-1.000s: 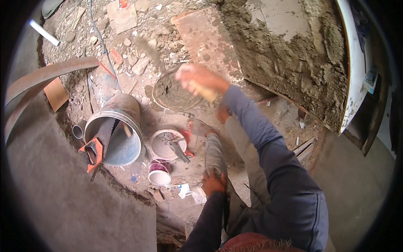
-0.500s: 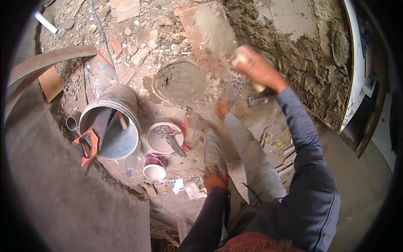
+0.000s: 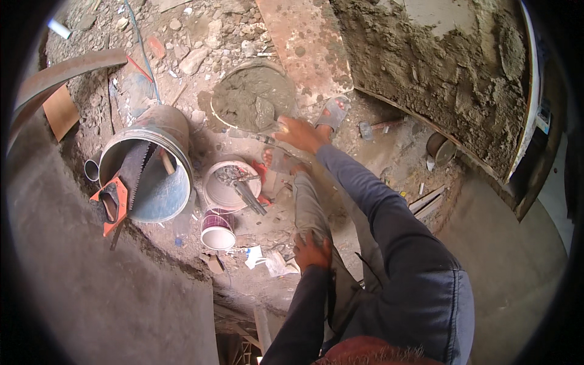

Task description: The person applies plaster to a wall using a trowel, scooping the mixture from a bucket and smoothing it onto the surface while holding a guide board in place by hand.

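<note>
My right hand (image 3: 299, 133) is closed at the right rim of a bucket of wet grey mortar (image 3: 240, 100). It grips a trowel (image 3: 265, 115), whose blade is down in the mortar and mostly hidden by it. My left hand (image 3: 312, 248) rests on my left knee, fingers apart and holding nothing. Beyond the bucket lies a mortar-spotted board (image 3: 310, 45). To its right a large panel (image 3: 426, 79) carries a thick, rough layer of mortar.
A big bucket on its side (image 3: 159, 198) has an orange-handled saw (image 3: 115, 204) at its mouth. Beside it stand a white bucket with tools (image 3: 222, 194) and a small purple-and-white pail (image 3: 218, 237). Rubble (image 3: 193, 61) covers the far ground. A tin (image 3: 441, 148) lies by the panel's edge.
My right hand has swung from over the board, near the panel, down and left to the mortar bucket with the trowel. The left hand stays on the knee. The view has shifted slightly.
</note>
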Action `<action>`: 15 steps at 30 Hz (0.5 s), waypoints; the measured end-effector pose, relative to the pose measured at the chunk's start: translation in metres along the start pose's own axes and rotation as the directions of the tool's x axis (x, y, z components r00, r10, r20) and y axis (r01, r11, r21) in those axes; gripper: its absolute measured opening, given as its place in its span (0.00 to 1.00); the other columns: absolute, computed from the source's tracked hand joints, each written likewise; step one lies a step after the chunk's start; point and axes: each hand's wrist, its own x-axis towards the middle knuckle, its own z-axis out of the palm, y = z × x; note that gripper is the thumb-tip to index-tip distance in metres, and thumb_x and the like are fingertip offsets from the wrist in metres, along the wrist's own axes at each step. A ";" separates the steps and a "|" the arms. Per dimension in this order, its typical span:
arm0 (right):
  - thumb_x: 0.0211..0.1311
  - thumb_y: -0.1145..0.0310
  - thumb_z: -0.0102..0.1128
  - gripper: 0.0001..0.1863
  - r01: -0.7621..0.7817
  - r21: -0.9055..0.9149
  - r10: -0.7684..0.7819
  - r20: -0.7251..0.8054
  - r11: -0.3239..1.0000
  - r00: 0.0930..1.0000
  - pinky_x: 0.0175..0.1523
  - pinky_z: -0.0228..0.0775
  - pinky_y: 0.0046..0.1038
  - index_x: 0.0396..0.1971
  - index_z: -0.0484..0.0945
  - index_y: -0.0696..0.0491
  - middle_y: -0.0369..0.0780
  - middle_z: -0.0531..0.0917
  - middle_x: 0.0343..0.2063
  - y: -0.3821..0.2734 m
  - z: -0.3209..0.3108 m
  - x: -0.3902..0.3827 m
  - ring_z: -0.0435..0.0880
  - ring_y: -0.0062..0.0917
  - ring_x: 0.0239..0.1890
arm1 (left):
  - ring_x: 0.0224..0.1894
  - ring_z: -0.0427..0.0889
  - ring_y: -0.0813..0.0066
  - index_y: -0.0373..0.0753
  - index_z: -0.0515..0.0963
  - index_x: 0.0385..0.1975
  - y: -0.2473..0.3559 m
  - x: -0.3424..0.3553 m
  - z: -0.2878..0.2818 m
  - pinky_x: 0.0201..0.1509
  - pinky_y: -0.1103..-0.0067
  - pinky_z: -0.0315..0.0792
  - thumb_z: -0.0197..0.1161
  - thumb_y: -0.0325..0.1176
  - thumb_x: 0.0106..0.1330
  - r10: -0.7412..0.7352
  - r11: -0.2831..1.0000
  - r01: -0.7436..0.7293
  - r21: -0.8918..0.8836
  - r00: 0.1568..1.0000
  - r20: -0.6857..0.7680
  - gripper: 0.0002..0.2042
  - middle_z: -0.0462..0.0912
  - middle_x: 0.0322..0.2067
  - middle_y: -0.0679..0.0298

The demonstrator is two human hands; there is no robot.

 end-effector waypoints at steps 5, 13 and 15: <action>0.64 0.46 0.61 0.31 -0.003 -0.106 -0.004 -0.067 0.994 0.998 0.56 0.72 0.46 0.57 0.77 0.55 0.56 0.84 0.46 -0.004 -0.028 0.002 0.82 0.50 0.52 | 0.65 0.68 0.43 0.48 0.70 0.65 0.006 0.002 -0.009 0.66 0.58 0.67 0.64 0.56 0.61 -0.027 0.999 0.026 0.041 0.999 0.033 0.33 0.63 0.68 0.48; 0.67 0.50 0.60 0.21 0.067 0.500 -0.111 0.059 0.864 0.992 0.42 0.77 0.35 0.47 0.80 0.52 0.46 0.83 0.32 -0.083 -0.071 0.005 0.83 0.30 0.34 | 0.64 0.70 0.43 0.49 0.72 0.64 0.012 0.004 -0.013 0.65 0.58 0.69 0.64 0.55 0.61 -0.013 0.992 0.010 0.127 1.000 0.020 0.32 0.64 0.68 0.49; 0.68 0.51 0.59 0.19 -0.212 0.746 0.017 0.260 0.631 0.965 0.37 0.77 0.30 0.44 0.81 0.52 0.40 0.81 0.28 -0.072 -0.116 -0.007 0.79 0.22 0.30 | 0.64 0.70 0.43 0.49 0.73 0.64 0.011 0.006 -0.014 0.65 0.58 0.69 0.65 0.55 0.61 -0.007 0.991 0.004 0.130 1.000 0.017 0.31 0.65 0.68 0.49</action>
